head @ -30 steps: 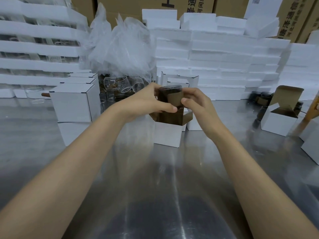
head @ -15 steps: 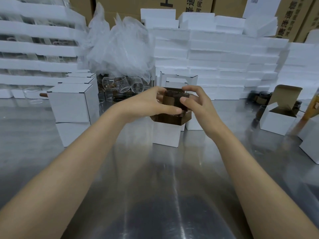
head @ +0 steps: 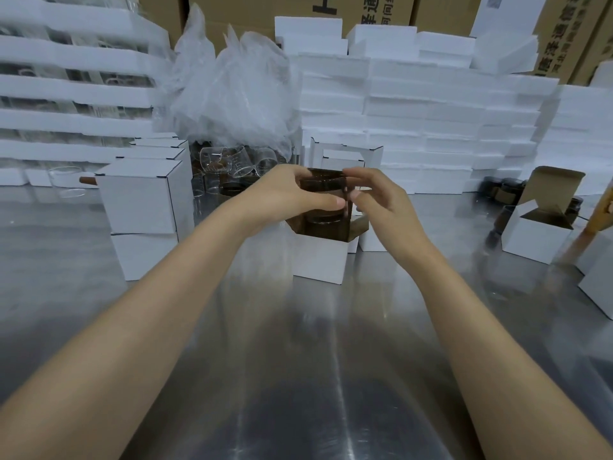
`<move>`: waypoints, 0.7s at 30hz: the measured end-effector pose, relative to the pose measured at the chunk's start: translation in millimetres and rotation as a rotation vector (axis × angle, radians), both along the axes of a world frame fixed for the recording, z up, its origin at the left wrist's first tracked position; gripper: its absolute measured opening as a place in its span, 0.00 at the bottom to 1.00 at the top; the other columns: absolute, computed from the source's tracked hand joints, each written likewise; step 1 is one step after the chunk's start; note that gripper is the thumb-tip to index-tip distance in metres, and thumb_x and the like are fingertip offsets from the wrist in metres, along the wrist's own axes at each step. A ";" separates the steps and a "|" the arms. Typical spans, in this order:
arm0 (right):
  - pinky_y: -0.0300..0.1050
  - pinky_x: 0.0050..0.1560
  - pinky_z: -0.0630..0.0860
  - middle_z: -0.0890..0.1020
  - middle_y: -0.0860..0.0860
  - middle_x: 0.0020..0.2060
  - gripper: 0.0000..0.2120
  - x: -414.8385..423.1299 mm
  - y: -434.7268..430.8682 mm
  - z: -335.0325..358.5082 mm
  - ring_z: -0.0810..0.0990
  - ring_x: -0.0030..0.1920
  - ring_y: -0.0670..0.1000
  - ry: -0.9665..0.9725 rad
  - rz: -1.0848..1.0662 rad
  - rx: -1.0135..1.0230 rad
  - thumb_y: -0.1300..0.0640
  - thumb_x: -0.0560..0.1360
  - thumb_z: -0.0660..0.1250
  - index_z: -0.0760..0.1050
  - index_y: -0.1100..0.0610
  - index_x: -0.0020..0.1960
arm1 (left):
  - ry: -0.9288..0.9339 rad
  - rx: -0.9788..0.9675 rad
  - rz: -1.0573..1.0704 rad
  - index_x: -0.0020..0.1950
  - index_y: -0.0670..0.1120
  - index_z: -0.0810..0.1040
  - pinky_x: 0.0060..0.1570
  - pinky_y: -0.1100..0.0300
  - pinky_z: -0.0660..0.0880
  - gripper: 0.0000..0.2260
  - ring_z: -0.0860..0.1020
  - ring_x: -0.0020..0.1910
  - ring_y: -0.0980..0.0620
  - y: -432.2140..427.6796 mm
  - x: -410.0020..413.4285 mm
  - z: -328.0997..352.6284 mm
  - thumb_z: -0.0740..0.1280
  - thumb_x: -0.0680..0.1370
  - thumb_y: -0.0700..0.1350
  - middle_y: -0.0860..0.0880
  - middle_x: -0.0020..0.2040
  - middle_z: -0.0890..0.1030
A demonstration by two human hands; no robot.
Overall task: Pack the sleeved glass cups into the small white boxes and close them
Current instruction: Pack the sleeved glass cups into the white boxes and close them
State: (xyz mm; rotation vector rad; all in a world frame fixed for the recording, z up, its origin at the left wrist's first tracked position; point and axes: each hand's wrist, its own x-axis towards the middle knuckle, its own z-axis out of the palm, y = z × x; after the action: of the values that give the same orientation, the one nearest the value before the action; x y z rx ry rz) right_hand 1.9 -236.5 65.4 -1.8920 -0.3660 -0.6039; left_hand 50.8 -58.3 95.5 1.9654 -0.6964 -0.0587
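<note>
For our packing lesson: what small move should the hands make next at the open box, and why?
Probably ease the sleeved cup straight down: left hand and right hand grip it, its top above the white box, whose flaps stand open.

1 head cam, looking fwd and down over steel table point(head: 305, 376), hands close.

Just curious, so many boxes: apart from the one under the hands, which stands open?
The white box at right, its lid raised; the left stack is shut.
</note>
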 end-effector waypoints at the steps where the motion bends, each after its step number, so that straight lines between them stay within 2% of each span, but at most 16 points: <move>1: 0.36 0.53 0.74 0.80 0.48 0.58 0.18 -0.6 0.1 0.3 0.79 0.55 0.43 0.014 0.021 -0.020 0.62 0.76 0.62 0.73 0.47 0.62 | -0.025 -0.002 0.046 0.47 0.52 0.84 0.46 0.61 0.80 0.11 0.83 0.41 0.59 -2.0 -0.7 -1.0 0.77 0.68 0.54 0.53 0.41 0.85; 2: 0.37 0.55 0.74 0.79 0.46 0.60 0.21 -1.2 0.6 -0.1 0.78 0.57 0.42 0.036 0.045 -0.046 0.61 0.74 0.63 0.72 0.46 0.65 | -0.051 -0.003 0.095 0.44 0.51 0.84 0.42 0.63 0.79 0.12 0.83 0.38 0.60 -4.3 -0.3 -1.7 0.77 0.67 0.57 0.52 0.39 0.85; 4: 0.33 0.54 0.73 0.77 0.41 0.62 0.27 -2.2 3.6 -2.3 0.76 0.56 0.36 0.075 0.077 -0.098 0.58 0.73 0.68 0.67 0.45 0.70 | -0.097 0.023 0.194 0.43 0.48 0.83 0.35 0.62 0.77 0.18 0.82 0.36 0.58 -9.6 1.2 -3.5 0.76 0.65 0.62 0.49 0.37 0.84; 6: 0.29 0.51 0.72 0.76 0.38 0.60 0.32 -2.3 9.9 -5.1 0.76 0.54 0.33 0.046 0.052 -0.118 0.56 0.71 0.74 0.65 0.45 0.71 | -0.123 0.090 0.272 0.49 0.43 0.80 0.34 0.61 0.71 0.30 0.80 0.40 0.55 -13.2 0.1 -4.4 0.74 0.62 0.67 0.48 0.43 0.81; 7: 0.29 0.51 0.73 0.75 0.40 0.59 0.33 -1.3 12.4 -6.3 0.76 0.54 0.34 0.004 0.009 -0.122 0.55 0.69 0.76 0.67 0.46 0.70 | -0.133 0.115 0.280 0.51 0.42 0.78 0.33 0.62 0.69 0.33 0.79 0.41 0.54 -14.0 -0.8 -4.9 0.74 0.62 0.69 0.48 0.44 0.79; 9: 0.32 0.53 0.74 0.74 0.45 0.59 0.33 0.6 13.4 -6.8 0.77 0.56 0.40 -0.057 -0.079 -0.107 0.56 0.68 0.77 0.68 0.50 0.69 | -0.161 0.104 0.242 0.43 0.43 0.76 0.31 0.65 0.70 0.28 0.77 0.35 0.57 -13.1 -2.0 -3.5 0.73 0.64 0.68 0.51 0.37 0.77; 11: 0.37 0.53 0.77 0.73 0.49 0.60 0.30 0.1 8.0 -5.4 0.80 0.56 0.45 -0.021 -0.040 -0.013 0.56 0.71 0.75 0.67 0.49 0.70 | -0.138 0.021 0.204 0.39 0.45 0.76 0.36 0.66 0.75 0.24 0.78 0.32 0.58 -10.8 -3.3 1.0 0.69 0.70 0.67 0.50 0.34 0.77; 14: 0.38 0.49 0.78 0.76 0.52 0.59 0.23 -1.9 -1.1 -3.3 0.83 0.50 0.47 0.028 0.083 0.058 0.54 0.75 0.69 0.67 0.43 0.67 | 0.014 -0.095 0.156 0.52 0.40 0.78 0.44 0.63 0.80 0.28 0.83 0.41 0.59 -4.9 0.0 7.0 0.60 0.76 0.66 0.50 0.48 0.83; 16: 0.41 0.52 0.79 0.77 0.53 0.58 0.21 -1.5 -2.3 -2.9 0.83 0.49 0.48 0.023 0.104 0.050 0.54 0.74 0.67 0.69 0.43 0.66 | 0.125 -0.140 0.077 0.58 0.42 0.77 0.45 0.64 0.80 0.24 0.84 0.46 0.55 -1.7 0.4 7.9 0.60 0.79 0.61 0.48 0.52 0.84; 18: 0.44 0.54 0.79 0.78 0.53 0.57 0.21 -0.3 -1.3 -3.1 0.83 0.50 0.49 0.037 0.115 0.048 0.54 0.74 0.66 0.69 0.45 0.66 | 0.159 -0.157 0.015 0.59 0.43 0.78 0.46 0.64 0.80 0.21 0.84 0.47 0.53 0.3 -1.3 7.9 0.60 0.80 0.58 0.47 0.51 0.85; 21: 0.38 0.53 0.76 0.80 0.52 0.55 0.22 0.0 -0.7 -3.4 0.82 0.52 0.47 0.060 0.114 0.045 0.54 0.73 0.66 0.68 0.46 0.66 | 0.125 -0.150 0.018 0.57 0.43 0.79 0.52 0.59 0.80 0.21 0.84 0.49 0.52 1.2 -1.9 7.6 0.61 0.79 0.59 0.46 0.50 0.85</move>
State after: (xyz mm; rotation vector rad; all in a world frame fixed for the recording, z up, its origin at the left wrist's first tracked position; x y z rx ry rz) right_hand 1.8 -237.2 61.9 -1.8280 -0.4153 -0.4748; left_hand 48.9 -57.1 103.1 1.8076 -0.5848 -0.1143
